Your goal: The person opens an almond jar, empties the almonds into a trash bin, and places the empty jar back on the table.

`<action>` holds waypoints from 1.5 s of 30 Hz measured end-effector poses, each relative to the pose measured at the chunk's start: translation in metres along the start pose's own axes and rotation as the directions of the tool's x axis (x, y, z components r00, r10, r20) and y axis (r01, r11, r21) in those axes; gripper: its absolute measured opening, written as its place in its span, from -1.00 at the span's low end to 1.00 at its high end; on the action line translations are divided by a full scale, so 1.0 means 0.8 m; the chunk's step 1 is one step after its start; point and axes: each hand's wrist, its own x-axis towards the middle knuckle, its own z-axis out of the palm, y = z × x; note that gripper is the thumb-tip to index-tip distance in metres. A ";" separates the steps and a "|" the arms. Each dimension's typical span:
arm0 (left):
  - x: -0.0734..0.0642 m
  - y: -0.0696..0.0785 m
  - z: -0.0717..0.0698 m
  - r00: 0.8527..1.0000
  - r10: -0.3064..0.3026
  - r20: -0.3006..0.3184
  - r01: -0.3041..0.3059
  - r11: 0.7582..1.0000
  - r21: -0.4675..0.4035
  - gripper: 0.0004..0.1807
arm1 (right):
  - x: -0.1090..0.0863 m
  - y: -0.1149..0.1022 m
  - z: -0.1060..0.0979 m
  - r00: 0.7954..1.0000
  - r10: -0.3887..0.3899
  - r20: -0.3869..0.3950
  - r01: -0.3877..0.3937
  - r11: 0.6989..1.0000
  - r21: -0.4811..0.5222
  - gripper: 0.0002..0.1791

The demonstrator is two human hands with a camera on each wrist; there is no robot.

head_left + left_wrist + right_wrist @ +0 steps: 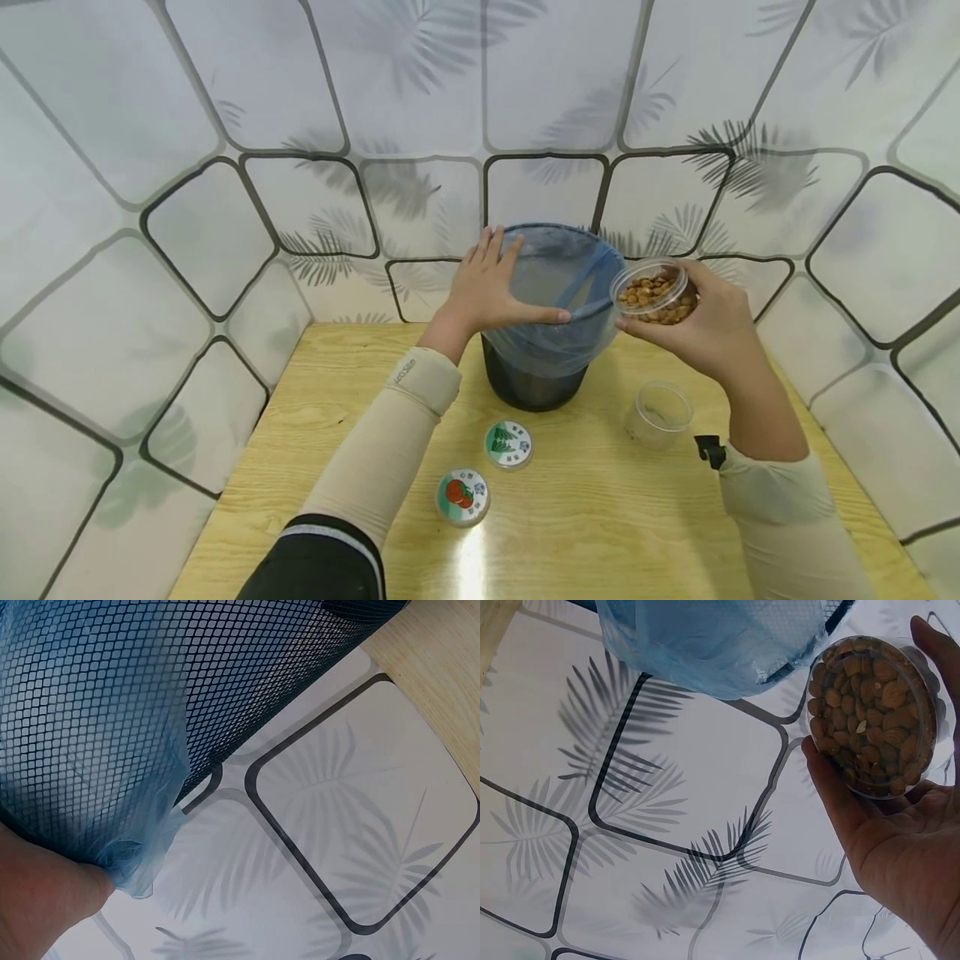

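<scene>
A dark mesh trash bin [534, 387], lined with a blue plastic bag [543, 346], stands at the back of the table. My left hand [483, 287] rests on its rim, fingers spread and straight, the thumb lying along the near edge. In the left wrist view, part of that hand [49, 889] touches the bag's folded-over edge. My right hand [705, 321] grips a clear round plastic container of almonds [651, 292], tilted beside the bin's right rim with its mouth toward the bin. Almonds [870, 716] show through the container's bottom in the right wrist view.
A second clear plastic container [660, 415], with no lid on it, stands right of the bin. Two round lids with printed labels, one green-patterned [508, 443] and one with tomatoes [462, 497], lie in front. Patterned cloth walls [420, 200] enclose the wooden table [585, 533].
</scene>
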 end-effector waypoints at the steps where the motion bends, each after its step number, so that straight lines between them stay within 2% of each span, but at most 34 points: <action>1: 0.000 0.000 0.000 1.000 0.002 -0.002 -0.002 1.000 0.000 0.50 | 0.001 0.000 -0.001 1.000 -0.002 0.002 0.002 1.000 0.003 -0.14; 9: 0.003 -0.003 -0.002 1.000 0.003 -0.014 -0.003 1.000 0.010 0.50 | 0.014 0.000 -0.005 1.000 0.003 0.012 -0.003 1.000 -0.012 -0.08; 15: 0.002 -0.001 -0.001 1.000 -0.002 -0.004 0.002 1.000 0.006 0.51 | 0.021 -0.001 -0.009 1.000 0.005 0.018 -0.004 0.998 -0.063 -0.15; 23: 0.001 -0.003 0.000 1.000 0.000 0.001 0.000 1.000 -0.006 0.51 | 0.028 0.000 -0.013 0.999 0.005 0.041 -0.003 0.998 -0.057 -0.16; 33: 0.001 -0.004 -0.001 1.000 0.005 0.002 -0.005 1.000 -0.010 0.51 | 0.036 0.004 -0.014 0.997 0.038 0.061 -0.032 0.995 -0.099 -0.26; 45: 0.000 -0.001 -0.002 1.000 0.007 0.010 -0.007 1.000 0.004 0.49 | 0.049 0.010 -0.012 0.996 0.035 0.080 -0.030 0.998 -0.054 -0.12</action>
